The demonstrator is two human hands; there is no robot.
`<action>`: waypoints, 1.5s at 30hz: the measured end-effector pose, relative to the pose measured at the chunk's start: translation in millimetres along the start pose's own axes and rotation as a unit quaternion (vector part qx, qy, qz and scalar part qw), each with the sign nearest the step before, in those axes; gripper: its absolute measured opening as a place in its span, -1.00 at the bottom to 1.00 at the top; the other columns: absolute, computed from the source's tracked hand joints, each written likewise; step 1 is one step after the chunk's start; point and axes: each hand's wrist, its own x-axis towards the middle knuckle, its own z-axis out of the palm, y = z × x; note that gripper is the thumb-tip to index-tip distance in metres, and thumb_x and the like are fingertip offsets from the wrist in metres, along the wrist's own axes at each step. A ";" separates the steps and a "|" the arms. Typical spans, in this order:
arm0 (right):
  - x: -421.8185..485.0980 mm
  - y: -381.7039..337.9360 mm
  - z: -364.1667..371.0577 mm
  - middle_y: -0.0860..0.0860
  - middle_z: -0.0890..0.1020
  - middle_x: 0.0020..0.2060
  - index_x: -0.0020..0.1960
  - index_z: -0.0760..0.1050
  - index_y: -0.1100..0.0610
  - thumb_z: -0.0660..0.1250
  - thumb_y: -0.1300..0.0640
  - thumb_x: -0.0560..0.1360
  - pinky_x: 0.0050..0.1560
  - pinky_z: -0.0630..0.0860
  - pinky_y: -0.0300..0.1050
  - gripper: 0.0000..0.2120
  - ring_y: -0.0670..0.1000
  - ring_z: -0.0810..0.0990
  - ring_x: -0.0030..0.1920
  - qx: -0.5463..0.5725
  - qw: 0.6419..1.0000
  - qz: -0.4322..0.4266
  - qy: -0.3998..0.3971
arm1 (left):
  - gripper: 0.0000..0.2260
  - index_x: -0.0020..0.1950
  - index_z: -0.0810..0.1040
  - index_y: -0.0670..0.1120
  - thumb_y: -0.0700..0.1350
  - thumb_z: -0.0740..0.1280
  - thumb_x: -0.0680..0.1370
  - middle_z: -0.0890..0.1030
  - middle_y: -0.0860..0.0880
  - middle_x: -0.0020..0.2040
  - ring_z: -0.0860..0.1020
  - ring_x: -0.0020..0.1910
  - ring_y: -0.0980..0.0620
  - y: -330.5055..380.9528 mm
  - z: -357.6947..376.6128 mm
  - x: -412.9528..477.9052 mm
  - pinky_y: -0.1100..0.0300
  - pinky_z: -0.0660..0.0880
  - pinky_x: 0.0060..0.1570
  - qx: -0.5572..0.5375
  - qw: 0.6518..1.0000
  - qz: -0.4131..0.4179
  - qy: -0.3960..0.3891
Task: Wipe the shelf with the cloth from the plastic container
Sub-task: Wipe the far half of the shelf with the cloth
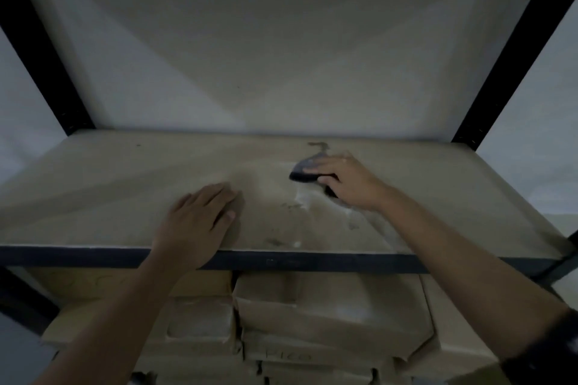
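While we look down at the dim scene, these lines tell what we see.

Shelf: we see a beige shelf (125,184) board spanning the middle of the frame, with a dark metal front rail along its lower edge and black uprights at upper left and upper right.

Cloth: we find the dark cloth (302,172) lying on the shelf, right of centre, partly covered by fingers.

Right hand: our right hand (347,181) presses palm-down on the cloth, fingers spread over it and thumb tucked at its near edge, so it is grasping the cloth against the board.

Left hand: our left hand (200,219) lies flat and released on the shelf at centre left, fingers together, holding nothing, its wrist crossing the front rail.

Marks: we notice pale smears and a few dark specks on the board between and below the two hands, and a thin dark squiggle just above the cloth.

Below: we make out tan cardboard boxes (312,316) stacked under the shelf in the lower part of the frame.

Wall: we see a plain pale wall (281,40) behind.
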 end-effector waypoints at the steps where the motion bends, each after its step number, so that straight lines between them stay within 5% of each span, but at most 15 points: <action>1: -3.4 -1.0 -13.4 -0.04 0.57 0.21 0.22 0.55 0.10 0.25 0.28 0.53 0.35 0.30 -0.21 -0.70 -0.10 0.47 0.25 0.039 0.998 0.004 -0.043 | -0.34 0.44 0.24 0.11 0.26 -0.24 0.42 0.25 0.12 0.48 0.25 0.44 0.07 0.2 0.2 -0.2 0.08 0.11 0.44 -0.002 1.000 0.001 0.002; 3: 0.3 5.7 -34.7 -0.10 0.58 0.14 0.22 0.55 0.06 0.27 0.27 0.53 0.14 0.33 -0.43 -0.70 -0.14 0.50 0.15 0.086 0.994 0.045 -0.057 | -0.34 0.43 0.26 0.10 0.26 -0.24 0.42 0.26 0.12 0.47 0.26 0.44 0.07 0.9 0.5 0.2 0.08 0.12 0.44 -0.004 1.000 0.004 0.006; 5: 20.6 22.9 -35.4 -0.09 0.58 0.10 0.22 0.53 0.01 0.25 0.27 0.53 -0.02 0.36 -0.45 -0.68 -0.05 0.54 0.08 0.075 0.989 0.117 0.048 | -0.36 0.42 0.27 0.10 0.25 -0.23 0.43 0.27 0.12 0.47 0.26 0.44 0.08 0.7 1.0 1.6 0.08 0.14 0.43 -0.005 1.000 0.006 0.010; 7: 47.3 34.9 -14.3 0.03 0.60 0.17 0.24 0.52 0.07 0.22 0.25 0.54 0.14 0.34 -0.29 -0.68 0.06 0.55 0.16 0.005 0.979 0.168 0.114 | -0.36 0.43 0.26 0.12 0.24 -0.23 0.43 0.27 0.12 0.47 0.25 0.44 0.09 0.2 1.3 2.5 0.07 0.15 0.44 -0.008 1.000 0.006 0.011; 11: 72.6 13.6 28.2 0.13 0.62 0.17 0.18 0.57 0.15 0.19 0.24 0.45 0.25 0.27 -0.07 -0.66 0.11 0.54 0.20 -0.052 0.994 0.075 0.065 | -0.39 0.42 0.28 0.12 0.23 -0.20 0.45 0.28 0.12 0.46 0.26 0.44 0.09 0.3 0.4 1.1 0.08 0.14 0.43 -0.010 1.000 0.008 0.018; 15: 39.9 -24.1 10.3 0.04 0.60 0.20 0.18 0.58 0.15 0.27 0.30 0.51 0.26 0.28 -0.39 -0.72 -0.03 0.51 0.23 0.040 0.998 -0.024 -0.039 | -0.41 0.40 0.29 0.12 0.22 -0.19 0.46 0.29 0.12 0.46 0.28 0.42 0.07 0.5 -0.2 -0.1 0.10 0.18 0.40 0.005 1.000 0.009 0.019; 18: 25.5 -19.6 -26.0 -0.07 0.58 0.19 0.20 0.56 0.11 0.27 0.29 0.52 0.26 0.32 -0.33 -0.71 -0.13 0.52 0.21 0.105 0.984 -0.009 -0.146 | -0.40 0.40 0.31 0.09 0.22 -0.19 0.46 0.30 0.09 0.46 0.28 0.43 0.04 0.7 0.9 1.2 0.06 0.19 0.41 0.005 1.000 0.010 0.017; 23: 59.4 14.4 -10.7 0.11 0.56 0.25 0.24 0.53 0.15 0.26 0.29 0.51 0.30 0.29 -0.25 -0.68 0.05 0.50 0.27 -0.006 0.996 0.082 0.031 | -0.38 0.40 0.32 0.09 0.23 -0.19 0.45 0.30 0.08 0.46 0.27 0.43 0.04 0.4 0.7 2.0 0.05 0.19 0.41 -0.003 1.000 0.009 0.019; 27: 48.4 -6.3 21.7 0.13 0.63 0.15 0.15 0.59 0.21 0.29 0.28 0.43 0.32 0.38 -0.10 -0.70 0.10 0.56 0.19 -0.027 0.999 -0.005 0.036 | -0.37 0.40 0.29 0.11 0.24 -0.22 0.43 0.27 0.11 0.47 0.24 0.44 0.06 0.7 -1.1 0.9 0.07 0.15 0.42 -0.009 1.000 0.006 0.012; 30: 13.9 -28.9 5.1 -0.04 0.57 0.20 0.21 0.56 0.13 0.28 0.25 0.52 0.25 0.21 -0.51 -0.72 -0.15 0.46 0.23 0.022 0.998 -0.038 -0.050 | -0.38 0.39 0.32 0.09 0.24 -0.20 0.43 0.30 0.10 0.46 0.26 0.43 0.06 2.3 -2.0 -0.3 0.08 0.17 0.41 -0.014 1.000 0.008 0.018; 32: -2.2 -22.8 -18.2 -0.08 0.56 0.17 0.20 0.56 0.13 0.28 0.26 0.52 0.21 0.25 -0.53 -0.73 -0.20 0.48 0.20 0.082 0.993 -0.024 -0.082 | -0.37 0.38 0.33 0.08 0.23 -0.21 0.43 0.30 0.09 0.46 0.26 0.44 0.05 2.7 -1.9 -0.1 0.07 0.17 0.41 -0.010 1.000 0.008 0.019; 36: -8.0 37.5 -45.0 0.03 0.56 0.22 0.25 0.51 0.14 0.27 0.28 0.53 0.00 0.27 -0.49 -0.69 0.00 0.52 0.22 0.032 0.988 0.127 0.083 | -0.36 0.39 0.32 0.09 0.24 -0.21 0.43 0.30 0.09 0.46 0.27 0.43 0.05 0.6 -1.4 1.5 0.05 0.19 0.41 -0.008 1.000 0.005 0.013; 39: -13.2 52.2 -29.0 0.13 0.57 0.23 0.23 0.53 0.15 0.30 0.19 0.49 0.14 0.26 -0.40 -0.69 0.10 0.52 0.25 -0.059 0.989 0.115 0.065 | -0.40 0.40 0.29 0.11 0.24 -0.19 0.45 0.30 0.10 0.46 0.28 0.43 0.06 1.2 -1.3 0.5 0.04 0.18 0.42 -0.014 1.000 0.006 0.010; 43: -32.2 12.2 -16.8 -0.02 0.62 0.13 0.13 0.61 0.16 0.34 0.20 0.47 0.24 0.34 -0.41 -0.75 -0.11 0.57 0.15 0.010 0.999 0.029 0.023 | -0.57 0.43 0.25 0.11 0.14 -0.04 0.57 0.25 0.11 0.48 0.24 0.45 0.06 2.4 -3.3 -1.3 0.04 0.14 0.44 -0.027 1.000 -0.001 -0.008; 45: -49.2 10.1 -34.4 -0.12 0.60 0.09 0.12 0.61 0.13 0.36 0.24 0.47 0.17 0.33 -0.51 -0.77 -0.29 0.55 0.09 0.074 0.996 0.054 0.008 | -0.61 0.43 0.25 0.10 0.09 0.01 0.60 0.24 0.11 0.48 0.23 0.45 0.06 4.1 -4.2 -1.2 0.03 0.13 0.45 -0.029 1.000 -0.001 -0.007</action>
